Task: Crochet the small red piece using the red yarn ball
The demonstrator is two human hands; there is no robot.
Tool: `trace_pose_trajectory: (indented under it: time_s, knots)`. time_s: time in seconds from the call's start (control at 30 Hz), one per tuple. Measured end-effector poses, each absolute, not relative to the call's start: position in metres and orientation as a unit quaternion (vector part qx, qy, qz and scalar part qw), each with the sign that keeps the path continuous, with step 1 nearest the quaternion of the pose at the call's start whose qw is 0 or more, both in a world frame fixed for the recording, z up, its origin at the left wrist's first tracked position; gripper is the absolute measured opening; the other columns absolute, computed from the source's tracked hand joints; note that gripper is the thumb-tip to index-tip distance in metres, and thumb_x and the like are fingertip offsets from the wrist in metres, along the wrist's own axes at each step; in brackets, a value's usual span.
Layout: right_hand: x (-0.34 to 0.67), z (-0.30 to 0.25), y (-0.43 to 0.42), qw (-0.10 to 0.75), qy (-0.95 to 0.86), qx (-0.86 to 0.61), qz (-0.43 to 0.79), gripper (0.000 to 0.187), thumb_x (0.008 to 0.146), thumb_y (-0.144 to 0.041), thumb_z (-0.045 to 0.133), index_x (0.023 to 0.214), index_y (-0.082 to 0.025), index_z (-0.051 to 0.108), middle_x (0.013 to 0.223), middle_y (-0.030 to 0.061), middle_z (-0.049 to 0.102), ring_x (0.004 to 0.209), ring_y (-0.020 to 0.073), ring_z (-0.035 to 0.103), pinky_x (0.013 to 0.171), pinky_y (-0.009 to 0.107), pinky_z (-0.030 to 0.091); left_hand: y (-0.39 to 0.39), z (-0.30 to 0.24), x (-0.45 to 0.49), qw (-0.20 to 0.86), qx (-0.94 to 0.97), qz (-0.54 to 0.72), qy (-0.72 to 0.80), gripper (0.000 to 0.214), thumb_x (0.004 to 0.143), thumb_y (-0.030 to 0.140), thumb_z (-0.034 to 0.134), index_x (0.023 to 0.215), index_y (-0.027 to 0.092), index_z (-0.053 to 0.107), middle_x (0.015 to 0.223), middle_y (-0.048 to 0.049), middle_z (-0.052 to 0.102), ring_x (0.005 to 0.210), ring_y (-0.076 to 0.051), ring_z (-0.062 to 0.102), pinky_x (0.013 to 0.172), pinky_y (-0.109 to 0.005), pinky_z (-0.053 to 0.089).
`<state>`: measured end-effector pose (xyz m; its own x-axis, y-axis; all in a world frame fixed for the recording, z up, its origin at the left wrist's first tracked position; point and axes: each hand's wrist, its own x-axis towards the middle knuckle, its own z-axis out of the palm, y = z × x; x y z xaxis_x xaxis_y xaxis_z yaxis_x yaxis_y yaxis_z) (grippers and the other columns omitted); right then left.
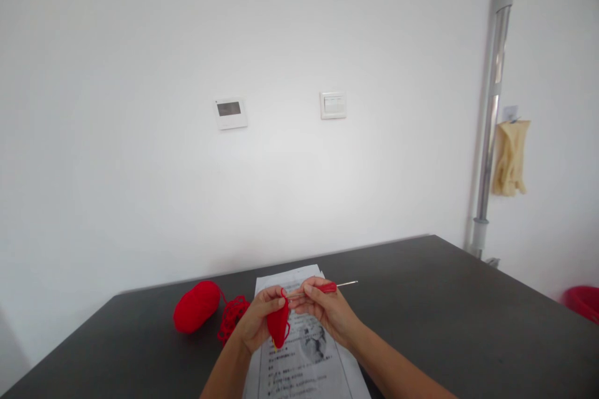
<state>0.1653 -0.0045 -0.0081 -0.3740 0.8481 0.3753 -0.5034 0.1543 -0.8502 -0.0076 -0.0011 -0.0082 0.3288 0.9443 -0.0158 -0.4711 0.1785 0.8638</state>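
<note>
My left hand (262, 317) pinches a small red crocheted piece (278, 324), which hangs down from the fingers and has a bit of yellow at its lower tip. In my right hand (325, 305) is a crochet hook (330, 287) with a red handle; one metal end points right, and the other reaches left to the crocheted piece. Whether a loop sits on the hook is too small to tell. A red yarn ball (197, 307) lies to the left, joined by a strand to a loose red tangle of yarn (233, 319) beside my left hand.
Printed sheets (299, 374) lie beneath my hands on the dark table (444, 312). Behind the table stands a white wall with a panel (230, 113) and a switch (333, 105). A metal pole (491, 118), hanging pale gloves (511, 158) and a red object (583, 302) are on the right.
</note>
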Motion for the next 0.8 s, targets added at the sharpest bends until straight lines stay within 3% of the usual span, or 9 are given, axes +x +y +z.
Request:
trace_pose_trajectory:
  time_s: [0.17, 0.37, 0.6, 0.8]
  knots:
    - [0.166, -0.009, -0.006, 0.562, -0.619, -0.187, 0.515, 0.025, 0.086, -0.040, 0.059, 0.082, -0.016, 0.064, 0.079, 0.0078, 0.071, 0.071, 0.0172, 0.068, 0.067, 0.030, 0.054, 0.001, -0.011, -0.005, 0.713, 0.403, 0.490, 0.298, 0.024, 0.052, 0.020, 0.087, 0.065, 0.011, 0.069, 0.052, -0.0018, 0.065, 0.043, -0.006, 0.052, 0.044, -0.015, 0.038]
    - [0.179, -0.003, -0.010, 0.527, -0.762, -0.177, 0.331, 0.018, 0.087, -0.034, 0.059, 0.090, -0.023, 0.072, 0.101, 0.0066, 0.070, 0.099, 0.0202, 0.060, 0.093, 0.035, 0.044, 0.002, -0.011, -0.003, 0.710, 0.407, 0.482, 0.313, 0.028, 0.050, 0.023, 0.088, 0.068, 0.009, 0.071, 0.052, -0.0026, 0.064, 0.043, -0.006, 0.052, 0.045, -0.015, 0.039]
    - [0.180, -0.009, -0.003, 0.504, -0.814, -0.190, 0.219, 0.019, 0.091, -0.030, 0.052, 0.096, -0.022, 0.069, 0.094, 0.0077, 0.071, 0.090, 0.0200, 0.061, 0.085, 0.034, 0.046, -0.001, -0.004, 0.002, 0.690, 0.431, 0.484, 0.323, 0.030, 0.053, 0.016, 0.086, 0.080, 0.011, 0.075, 0.070, -0.0065, 0.072, 0.064, -0.013, 0.064, 0.065, -0.021, 0.047]
    - [0.179, -0.013, -0.001, 0.509, -0.810, -0.212, 0.200, 0.019, 0.091, -0.029, 0.053, 0.094, -0.021, 0.070, 0.088, 0.0064, 0.071, 0.084, 0.0180, 0.063, 0.079, 0.030, 0.048, 0.003, -0.009, 0.004, 0.668, 0.432, 0.499, 0.342, 0.038, 0.050, 0.014, 0.085, 0.087, 0.011, 0.075, 0.071, -0.0072, 0.074, 0.065, -0.015, 0.065, 0.063, -0.023, 0.045]
